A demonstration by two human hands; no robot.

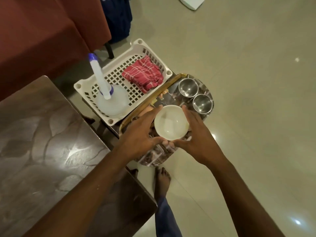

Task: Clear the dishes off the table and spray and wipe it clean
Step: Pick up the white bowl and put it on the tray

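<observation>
Apparently clearing is ending: left hand [141, 134] and right hand [196, 134] cup the bowl [171, 124] in a straight-fingered grip over the tray [154, 159]; spray [112, 103] and cloth [143, 74] beyond await use.

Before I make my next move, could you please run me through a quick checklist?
1. White bowl set down on the tray: cannot tell; left hand and right hand flank it.
2. Bowl apart from the steel cups: ok.
3. Dishes off the table: ok, in the part in view.
4. Spray bottle standing in the basket: ok.
5. Red cloth in the basket: ok.
</observation>
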